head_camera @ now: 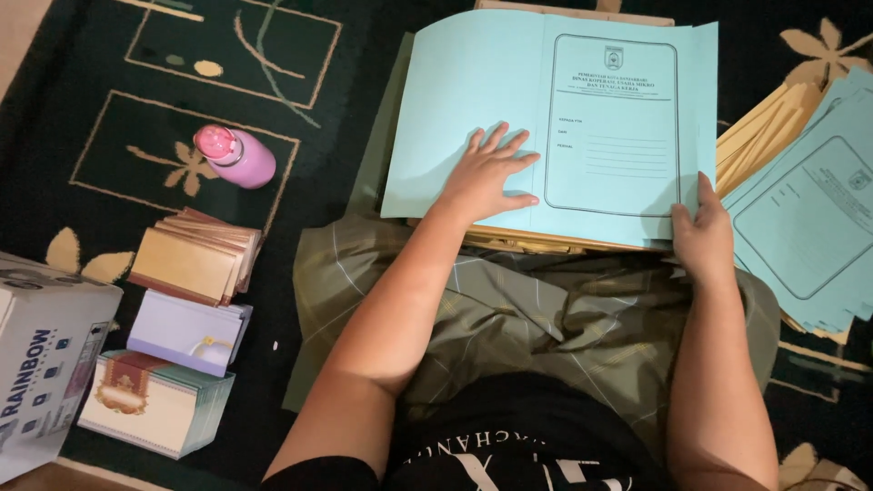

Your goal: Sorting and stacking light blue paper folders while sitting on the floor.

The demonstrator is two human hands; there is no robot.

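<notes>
On the dark patterned carpet (100,136), at its left edge, a white cardboard box (36,382) is sitting, and just right of it three stacks of booklets are lying in a column: a tan stack (191,264), a pale lilac stack (186,332) and a white ornamented stack (155,405). Above them a pink bottle (238,155) is lying on its side.

Moving right, your left hand (486,177) is pressing flat, fingers spread, on the left leaf of the light blue folder (546,118), gripping nothing. That folder is lying open across your lap, on top of a tan pile, its long axis running left to right and its fold line running away from you, just right of that hand. Your right hand (700,232) is pinching the folder's near right corner, thumb on top and fingers curled under the edge, so it is the hand actually holding the paper. The printed right leaf is lying between your two hands, nearer the right one.

Further right, a fanned heap of blue and tan folders (800,209) is resting on the carpet, just beside your right hand.
</notes>
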